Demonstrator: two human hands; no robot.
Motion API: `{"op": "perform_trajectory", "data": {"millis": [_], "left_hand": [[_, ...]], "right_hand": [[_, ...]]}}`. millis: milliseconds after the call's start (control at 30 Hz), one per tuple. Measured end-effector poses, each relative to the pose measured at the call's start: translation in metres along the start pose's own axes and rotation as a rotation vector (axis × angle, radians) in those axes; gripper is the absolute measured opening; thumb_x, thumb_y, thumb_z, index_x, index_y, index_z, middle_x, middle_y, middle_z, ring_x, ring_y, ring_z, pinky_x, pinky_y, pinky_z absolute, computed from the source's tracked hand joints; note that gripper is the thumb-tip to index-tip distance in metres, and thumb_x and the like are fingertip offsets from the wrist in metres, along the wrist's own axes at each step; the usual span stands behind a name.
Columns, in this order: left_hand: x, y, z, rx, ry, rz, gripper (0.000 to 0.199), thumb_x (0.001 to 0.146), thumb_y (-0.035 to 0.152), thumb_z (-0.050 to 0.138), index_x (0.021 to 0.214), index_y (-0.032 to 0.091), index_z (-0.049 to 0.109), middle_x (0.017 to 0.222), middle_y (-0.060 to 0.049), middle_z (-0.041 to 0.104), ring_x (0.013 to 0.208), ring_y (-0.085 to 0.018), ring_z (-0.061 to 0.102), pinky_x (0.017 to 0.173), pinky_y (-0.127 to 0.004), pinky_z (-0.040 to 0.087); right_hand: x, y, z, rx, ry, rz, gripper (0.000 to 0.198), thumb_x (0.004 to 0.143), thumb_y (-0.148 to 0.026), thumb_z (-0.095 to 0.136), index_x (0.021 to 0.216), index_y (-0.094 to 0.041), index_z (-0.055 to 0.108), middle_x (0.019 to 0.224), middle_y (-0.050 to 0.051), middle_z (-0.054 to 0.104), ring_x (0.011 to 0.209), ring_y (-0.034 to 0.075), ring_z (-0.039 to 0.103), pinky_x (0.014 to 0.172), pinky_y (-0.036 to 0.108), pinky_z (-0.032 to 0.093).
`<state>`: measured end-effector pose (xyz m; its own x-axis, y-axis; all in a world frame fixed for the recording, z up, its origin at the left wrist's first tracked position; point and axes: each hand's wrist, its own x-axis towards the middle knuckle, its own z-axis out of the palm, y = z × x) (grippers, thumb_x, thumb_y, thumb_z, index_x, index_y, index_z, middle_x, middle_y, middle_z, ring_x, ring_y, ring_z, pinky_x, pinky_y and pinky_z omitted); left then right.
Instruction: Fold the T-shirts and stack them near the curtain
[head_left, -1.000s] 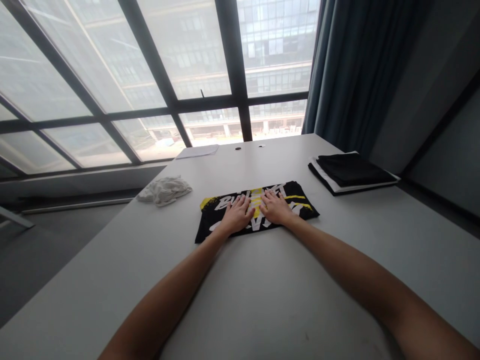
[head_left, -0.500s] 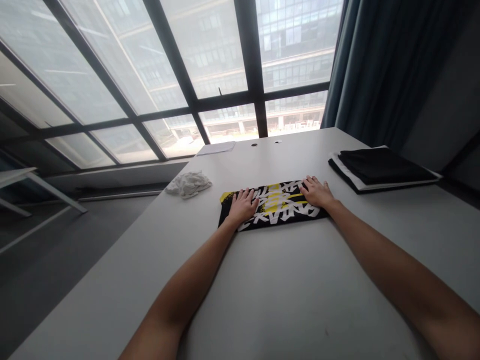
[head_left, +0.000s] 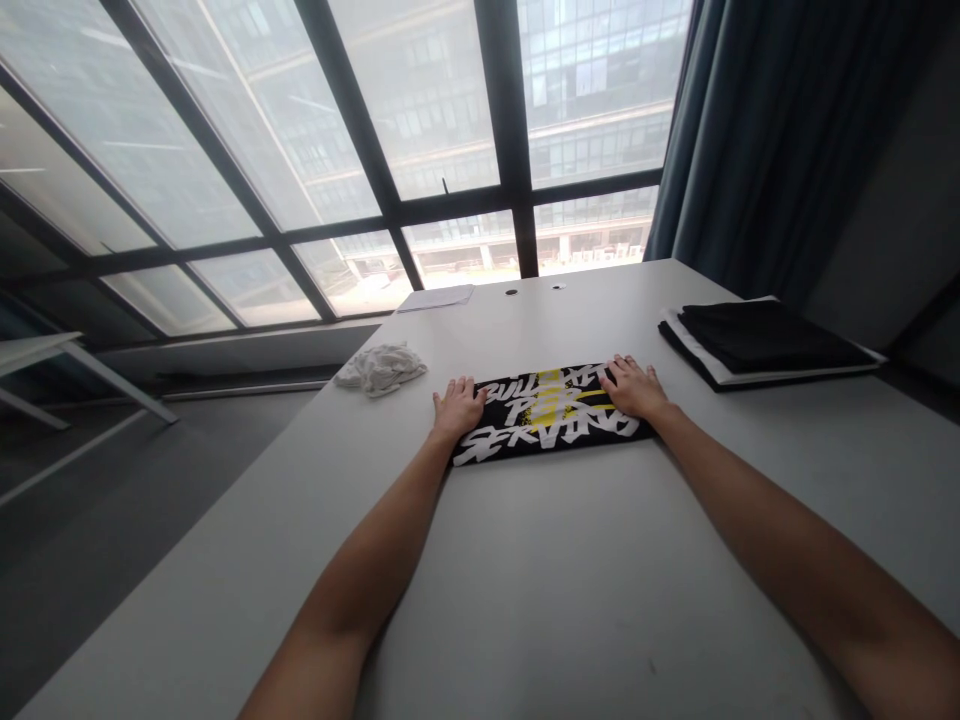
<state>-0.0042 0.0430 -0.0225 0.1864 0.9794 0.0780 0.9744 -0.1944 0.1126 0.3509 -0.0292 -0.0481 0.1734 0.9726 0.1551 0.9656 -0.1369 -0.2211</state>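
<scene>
A folded black garment with white lettering and yellow patches (head_left: 551, 415), which looks like a T-shirt, lies flat on the white table (head_left: 525, 580) as a wide strip. My left hand (head_left: 457, 408) lies on its left end, fingers spread and palm down, covering that edge. On the right end rests my right hand (head_left: 634, 387), flat and open, with fingertips near the far corner. Neither hand grips the cloth. The words on the print are partly covered by my hands.
A crumpled white cloth (head_left: 382, 369) sits to the left. Folded black and white fabrics (head_left: 772, 338) are stacked at the right. Papers (head_left: 436, 298) lie at the table's far edge, before the windows. A blue curtain (head_left: 720, 140) hangs at the right.
My left hand has slid left to the garment's left end, uncovering more lettering. The yellow-marked left corner no longer shows. My right hand stays in place.
</scene>
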Motion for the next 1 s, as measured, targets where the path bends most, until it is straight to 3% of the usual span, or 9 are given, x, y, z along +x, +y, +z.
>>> {"op": "perform_trajectory", "data": {"millis": [167,267,400,567,733,1000], "left_hand": [[-0.018,0.035,-0.013,0.048,0.149,0.177,0.06,0.106,0.046,0.027,0.155,0.014,0.041,0.165,-0.015,0.033,0.154,-0.033,0.023,0.123,-0.063,0.014],[-0.037,0.067,-0.01,0.004,0.077,0.337,0.057,0.107,0.041,0.024,0.155,0.017,0.04,0.165,-0.012,0.034,0.154,-0.031,0.025,0.123,-0.061,0.02],[-0.059,0.093,0.008,0.011,-0.019,0.428,0.057,0.107,0.04,0.023,0.158,0.017,0.036,0.166,-0.012,0.03,0.155,-0.032,0.022,0.123,-0.061,0.018],[-0.065,0.094,0.017,0.03,-0.051,0.427,0.06,0.106,0.039,0.023,0.16,0.015,0.032,0.168,-0.013,0.025,0.156,-0.032,0.018,0.123,-0.063,0.017],[-0.066,0.094,0.015,0.017,-0.041,0.418,0.058,0.106,0.038,0.023,0.16,0.018,0.032,0.168,-0.012,0.025,0.156,-0.031,0.02,0.123,-0.061,0.015],[-0.045,0.082,0.002,-0.068,-0.094,0.403,0.055,0.107,0.04,0.025,0.157,0.021,0.038,0.166,-0.011,0.033,0.154,-0.028,0.025,0.123,-0.056,0.022]], "right_hand": [[-0.011,-0.026,-0.011,-0.027,0.182,-0.045,0.052,0.104,-0.033,0.031,0.147,-0.01,0.049,0.163,0.018,0.036,0.153,0.03,0.026,0.122,0.06,0.014],[-0.024,-0.062,-0.014,0.016,0.249,-0.149,0.053,0.102,-0.025,0.029,0.149,-0.008,0.048,0.162,0.016,0.039,0.152,0.027,0.028,0.123,0.052,0.017],[-0.044,-0.104,-0.005,0.071,0.155,-0.279,0.055,0.101,-0.023,0.03,0.151,-0.01,0.046,0.163,0.014,0.038,0.153,0.026,0.028,0.123,0.047,0.018],[-0.059,-0.116,0.005,0.058,0.004,-0.299,0.055,0.1,-0.024,0.035,0.152,-0.01,0.045,0.163,0.017,0.036,0.153,0.029,0.027,0.123,0.053,0.018],[-0.059,-0.113,0.002,0.077,0.075,-0.298,0.054,0.102,-0.027,0.035,0.152,-0.013,0.045,0.165,0.014,0.033,0.154,0.027,0.024,0.124,0.051,0.016],[-0.053,-0.112,0.002,0.09,0.004,-0.274,0.054,0.103,-0.031,0.031,0.152,-0.014,0.045,0.162,0.015,0.039,0.152,0.027,0.03,0.122,0.051,0.022]]}}
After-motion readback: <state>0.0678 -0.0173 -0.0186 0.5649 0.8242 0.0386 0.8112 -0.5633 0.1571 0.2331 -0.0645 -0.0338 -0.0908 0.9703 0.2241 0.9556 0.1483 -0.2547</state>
